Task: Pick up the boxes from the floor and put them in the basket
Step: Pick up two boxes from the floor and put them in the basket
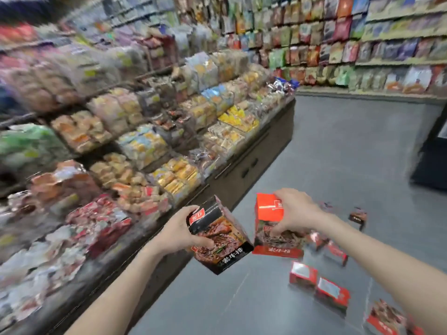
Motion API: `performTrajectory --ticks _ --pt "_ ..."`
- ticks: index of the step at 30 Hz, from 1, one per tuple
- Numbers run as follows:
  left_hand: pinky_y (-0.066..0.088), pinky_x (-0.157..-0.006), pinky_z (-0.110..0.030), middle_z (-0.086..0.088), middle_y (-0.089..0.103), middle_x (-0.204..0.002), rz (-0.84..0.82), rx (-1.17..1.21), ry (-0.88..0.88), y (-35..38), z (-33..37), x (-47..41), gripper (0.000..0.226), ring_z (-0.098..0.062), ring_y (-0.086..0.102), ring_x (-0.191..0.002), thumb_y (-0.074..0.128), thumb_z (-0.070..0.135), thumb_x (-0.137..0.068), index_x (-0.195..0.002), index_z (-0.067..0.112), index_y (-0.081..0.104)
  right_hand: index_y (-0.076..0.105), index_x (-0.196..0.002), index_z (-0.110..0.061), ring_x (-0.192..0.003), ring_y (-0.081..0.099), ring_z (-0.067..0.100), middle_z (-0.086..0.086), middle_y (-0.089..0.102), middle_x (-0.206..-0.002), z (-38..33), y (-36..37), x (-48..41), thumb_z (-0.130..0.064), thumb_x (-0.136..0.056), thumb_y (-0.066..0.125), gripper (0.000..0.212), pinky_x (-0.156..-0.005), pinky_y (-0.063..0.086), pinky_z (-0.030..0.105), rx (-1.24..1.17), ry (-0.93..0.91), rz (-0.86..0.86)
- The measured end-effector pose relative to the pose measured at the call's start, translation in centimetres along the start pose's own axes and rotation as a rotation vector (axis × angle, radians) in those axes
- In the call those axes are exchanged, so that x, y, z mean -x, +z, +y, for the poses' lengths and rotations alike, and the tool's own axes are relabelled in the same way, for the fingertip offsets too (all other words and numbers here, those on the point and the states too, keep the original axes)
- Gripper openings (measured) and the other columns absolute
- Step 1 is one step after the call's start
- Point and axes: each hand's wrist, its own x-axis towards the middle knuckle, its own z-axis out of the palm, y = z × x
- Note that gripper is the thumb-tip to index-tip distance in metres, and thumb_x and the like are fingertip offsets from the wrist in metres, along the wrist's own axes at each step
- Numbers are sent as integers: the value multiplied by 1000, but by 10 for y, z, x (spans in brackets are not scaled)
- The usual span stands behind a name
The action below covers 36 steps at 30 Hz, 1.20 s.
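The left hand (177,232) is holding a black box (219,240) up in the air, its grip clenched on the box's upper left corner, thumb pressing on the printed front and fingers wrapping the top edge; the box is tilting, its lower corner pointing down toward the floor (338,151). The right hand (296,212) is grasping a red box (272,226) from above and from its right side, fingers curling over the top and thumb lying on the front face; this box is standing nearly upright, just beside the black one, their lower corners almost touching. Both boxes are being held clear of the grey floor, in front of a low display shelf (251,163) crowded with wrapped snacks. Below the right forearm, more red boxes are lying on the floor: a pair (319,284) touching end to end, another (335,252) partly hidden behind the held red box, one (384,317) at the lower edge of the view, and a small dark one (358,217) farther off; motion blur is softening their print. A wall of shelves (362,39) packed with bags is running across the far side.
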Motion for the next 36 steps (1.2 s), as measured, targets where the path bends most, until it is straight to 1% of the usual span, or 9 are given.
performTrajectory --ticks 6,12,17,19,21,23,27,30,36 --pt "40 -105 -36 9 44 -131 273 -53 -214 -99 -61 173 119 -11 46 -119 77 66 -38 -140 24 33 49 -123 -20 -111 54 22 -1 58 -120 -183 -3 -2 -59 -40 79 96 -89 46 35 12 -401 -99" --pt "43 -100 -31 12 49 -127 488 -17 -413 -165 -139 362 95 -10 50 -117 84 55 -54 -133 28 39 34 -140 -17 -127 44 23 1 47 -138 -384 34 39 -60 -46 80 114 -102 41 38 32 -774 -181" --pt "42 -97 -26 11 51 -119 656 -30 -593 -199 -186 521 89 -12 51 -114 87 43 -57 -131 24 41 38 -133 -18 -108 51 19 -1 52 -124 -537 88 93 -59 -49 80 103 -90 47 35 -4 -988 -314" --pt "41 -100 -27 10 51 -123 719 -23 -688 -206 -202 583 101 -11 51 -116 86 52 -49 -134 22 41 42 -127 -20 -99 51 15 -2 54 -116 -591 110 119 -59 -49 81 95 -80 44 30 -26 -1066 -365" --pt "43 -102 -33 8 54 -124 774 -28 -774 -210 -216 638 111 -12 53 -114 81 64 -39 -135 23 43 47 -114 -23 -88 51 13 -6 55 -102 -639 133 145 -60 -47 81 84 -69 41 27 -40 -1137 -406" --pt "48 -95 -33 6 60 -114 821 -6 -838 -209 -228 687 101 -13 59 -105 80 64 -38 -126 23 50 46 -113 -23 -87 51 12 -10 52 -98 -682 154 171 -63 -45 81 87 -67 40 25 -36 -1202 -458" --pt "51 -87 -35 2 64 -104 921 34 -944 -202 -250 759 84 -14 61 -97 81 58 -40 -112 21 58 40 -134 -18 -111 51 20 0 52 -127 -756 198 215 -63 -44 80 109 -92 47 36 -7 -1334 -525" --pt "49 -83 -46 -11 68 -100 973 69 -1008 -196 -275 796 79 -27 63 -94 82 52 -41 -106 11 62 35 -138 -18 -121 48 21 2 48 -135 -803 231 241 -62 -46 80 113 -96 45 37 25 -1389 -588" --pt "50 -73 -28 -6 65 -98 960 150 -1187 -203 -348 853 83 -19 63 -90 81 56 -38 -105 14 58 48 -117 -20 -104 55 21 -3 57 -112 -895 310 265 -63 -41 78 92 -85 49 39 97 -1489 -639"
